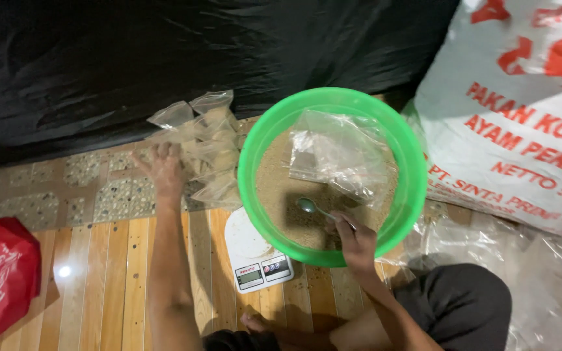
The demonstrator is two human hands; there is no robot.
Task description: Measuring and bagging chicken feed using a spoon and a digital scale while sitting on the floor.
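Observation:
A green plastic basin (250, 185) holds fine brown grain and sits partly over a white digital kitchen scale (255, 257). An empty clear plastic bag (343, 153) lies on the grain inside the basin. My right hand (354, 240) holds a metal spoon (312, 207) over the grain near the basin's front rim. My left hand (162, 170) reaches out flat to the left, touching a pile of filled clear bags (213, 153) on the floor beside the basin.
A large white woven sack with red print (521, 123) stands at the right. Loose clear plastic sheets (528, 273) lie by my knee. A red bag (1, 279) sits at lower left. Black sheeting (164, 58) covers the back. The floor is wood-patterned.

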